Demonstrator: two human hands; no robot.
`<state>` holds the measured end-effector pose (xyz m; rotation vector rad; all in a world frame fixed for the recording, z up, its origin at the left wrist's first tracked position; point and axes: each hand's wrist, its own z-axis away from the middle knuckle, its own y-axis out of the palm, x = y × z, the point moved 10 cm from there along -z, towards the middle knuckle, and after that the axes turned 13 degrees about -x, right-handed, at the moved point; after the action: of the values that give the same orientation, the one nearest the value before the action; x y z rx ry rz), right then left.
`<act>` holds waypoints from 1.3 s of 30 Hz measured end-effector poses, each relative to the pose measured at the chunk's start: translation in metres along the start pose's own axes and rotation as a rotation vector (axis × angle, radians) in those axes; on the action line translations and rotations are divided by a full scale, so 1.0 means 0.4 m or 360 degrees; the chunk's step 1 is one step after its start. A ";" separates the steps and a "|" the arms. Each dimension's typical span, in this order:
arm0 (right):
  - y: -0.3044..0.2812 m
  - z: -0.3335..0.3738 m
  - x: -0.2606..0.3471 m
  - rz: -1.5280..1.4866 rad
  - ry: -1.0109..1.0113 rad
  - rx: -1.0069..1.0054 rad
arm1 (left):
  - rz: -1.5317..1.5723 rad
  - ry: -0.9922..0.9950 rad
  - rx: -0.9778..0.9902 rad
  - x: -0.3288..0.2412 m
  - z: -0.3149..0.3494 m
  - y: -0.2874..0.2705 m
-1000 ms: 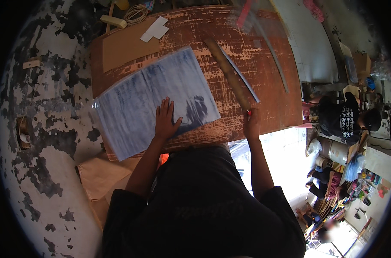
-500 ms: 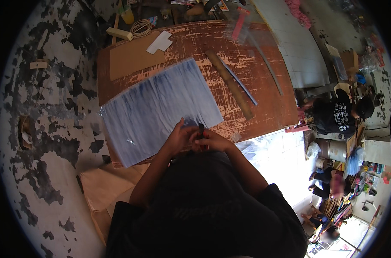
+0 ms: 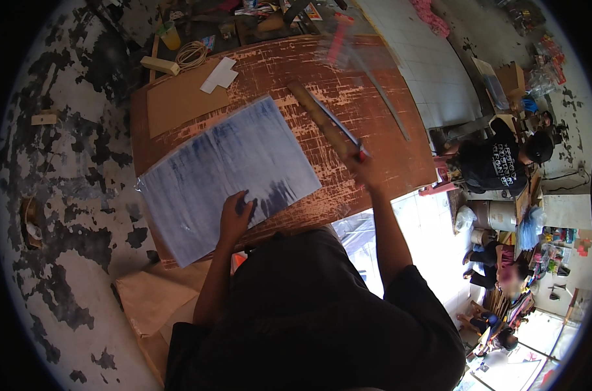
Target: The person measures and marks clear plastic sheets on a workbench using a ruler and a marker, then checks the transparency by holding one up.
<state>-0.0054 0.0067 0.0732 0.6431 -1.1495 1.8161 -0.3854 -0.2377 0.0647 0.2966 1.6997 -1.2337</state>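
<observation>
A blue-grey streaked sheet with a glossy, plastic-like surface (image 3: 224, 163) lies flat on the worn brown table (image 3: 390, 176). Over its near edge rests my left hand (image 3: 235, 218), fingers apart, holding nothing and casting a dark shadow or reflection on the sheet. Farther right, my right hand (image 3: 367, 173) is blurred by motion at the near end of a long wooden strip (image 3: 319, 117). A small red-and-black tool (image 3: 362, 156) shows at its fingers; its exact kind is unclear. Beside the wooden strip lies a thin metallic strip (image 3: 337, 122), its near end by that hand.
Brown cardboard (image 3: 182, 104), a white cut piece (image 3: 219, 75), a coiled cord (image 3: 192, 55) and an extension block (image 3: 159, 65) sit at the far left. A long grey strip (image 3: 384, 98) lies at right. A co-worker in black (image 3: 498, 159) sits beyond the table.
My hands, together at the near edge before, have parted. The right has swung right and away to the strips with the red-and-black tool; the left has moved left and opened over the sheet.
</observation>
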 end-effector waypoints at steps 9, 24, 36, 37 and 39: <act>-0.469 -0.561 -0.088 0.0932 -0.0350 -0.1234 | -0.0625 0.0380 -0.0171 0.011 0.045 0.084; -0.449 -0.728 -0.039 0.1104 -0.0366 -0.0981 | -0.0796 0.0209 -0.0528 -0.073 -0.069 0.164; -0.778 -0.121 -0.034 0.1588 -0.0356 -0.1071 | -0.0939 0.0292 -0.0498 -0.029 -0.147 0.238; -0.780 -0.031 -0.006 0.1680 -0.0241 -0.1115 | -0.0926 0.0303 -0.0496 -0.033 -0.146 0.243; -0.792 0.089 0.011 0.1724 -0.0206 -0.1268 | -0.0908 0.0311 -0.0505 -0.031 -0.150 0.245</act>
<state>0.2677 0.0388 0.2346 -0.4480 -2.4030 1.8410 -0.3477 -0.1395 0.0173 -0.2913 2.2065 -1.3326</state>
